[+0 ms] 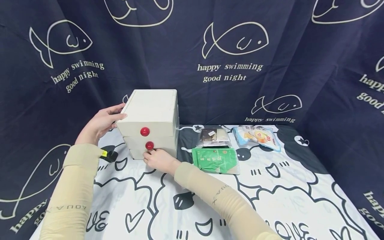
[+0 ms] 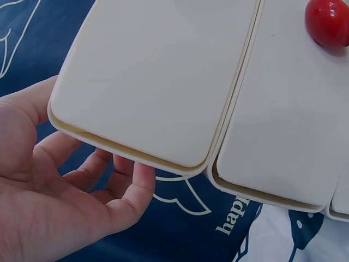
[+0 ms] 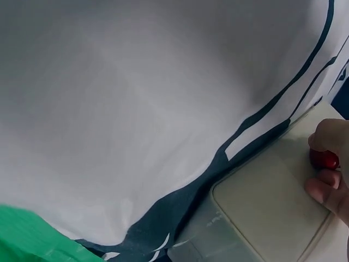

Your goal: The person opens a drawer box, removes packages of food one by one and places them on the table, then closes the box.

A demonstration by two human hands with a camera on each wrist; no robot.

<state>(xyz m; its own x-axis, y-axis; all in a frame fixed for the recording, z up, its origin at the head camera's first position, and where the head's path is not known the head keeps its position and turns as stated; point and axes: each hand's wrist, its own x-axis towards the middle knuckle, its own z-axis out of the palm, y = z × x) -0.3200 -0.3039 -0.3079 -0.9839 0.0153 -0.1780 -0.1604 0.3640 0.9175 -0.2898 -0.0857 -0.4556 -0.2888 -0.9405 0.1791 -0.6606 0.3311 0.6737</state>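
Note:
A white drawer box [image 1: 147, 138] stands toward the back left of the cloth, red knobs on its front. My left hand [image 1: 103, 121] touches the upper left side of the box; in the left wrist view its bent fingers [image 2: 87, 174] lie behind the box's edge. Low on the front, my right hand [image 1: 160, 161] pinches a red knob [image 3: 324, 159] between thumb and finger. Two knobs show in the head view: the upper knob [image 1: 145, 131], and a lower one [image 1: 149, 145] just above the right fingertips. My right hand covers part of the bottom front.
Right of the box lie a green packet [image 1: 214, 160], a clear packet with dark and pale contents [image 1: 213, 136] and a blue-white bag [image 1: 257, 136]. A small black object with a yellow label [image 1: 110, 156] lies left of the box. Dark fabric [image 1: 186, 83] hangs behind.

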